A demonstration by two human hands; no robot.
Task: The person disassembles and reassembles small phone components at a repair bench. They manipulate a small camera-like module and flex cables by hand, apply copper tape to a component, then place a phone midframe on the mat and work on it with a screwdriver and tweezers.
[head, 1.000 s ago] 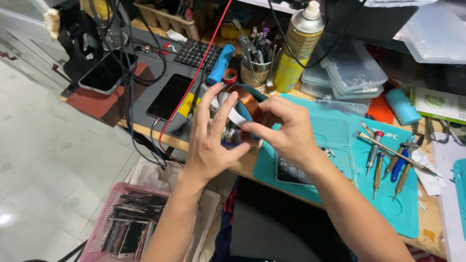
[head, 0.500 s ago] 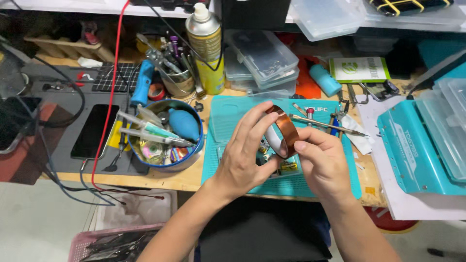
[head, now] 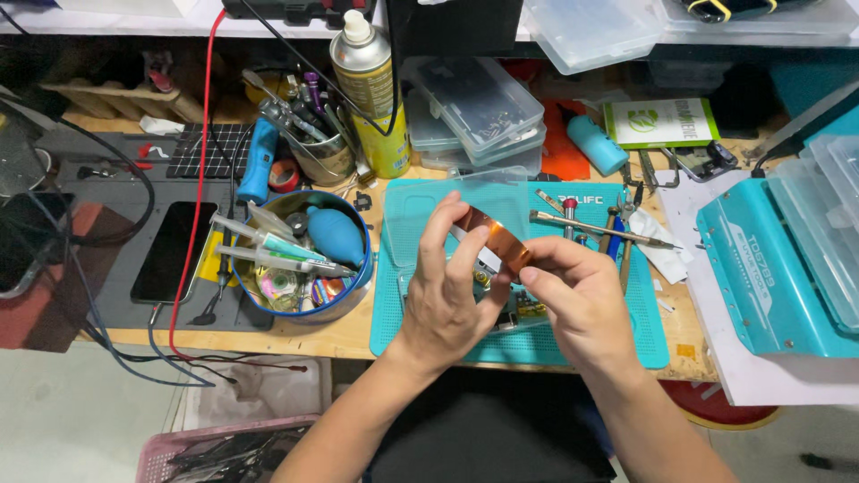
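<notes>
Head view shows your left hand (head: 445, 300) and right hand (head: 582, 304) raised together over the teal silicone work mat (head: 626, 295) on the wooden counter (head: 304, 338). Between them you hold a roll of amber-coloured adhesive tape (head: 501, 240), tilted so its shiny outer band faces up. Your left fingers (head: 435, 234) are curled around the roll's near side, clamped on it, and your right thumb and forefinger are pinched on its right edge, just above the mat. Under your hands a small circuit board (head: 528, 313) lies on the mat, mostly hidden.

To your left, just beside the mat, stands a round blue metal tin (head: 358, 284) holding a teal rubber air-blower bulb (head: 335, 234) and white syringes (head: 268, 240). Behind it a tall yellow spray can (head: 371, 94) stands upright near a steel cup of tools (head: 313, 148). A black phone (head: 168, 250) lies flat at the far left. A screwdriver (head: 599, 228) rests across the mat past your right hand, and a teal plastic case (head: 761, 268) sits well apart on the right.
</notes>
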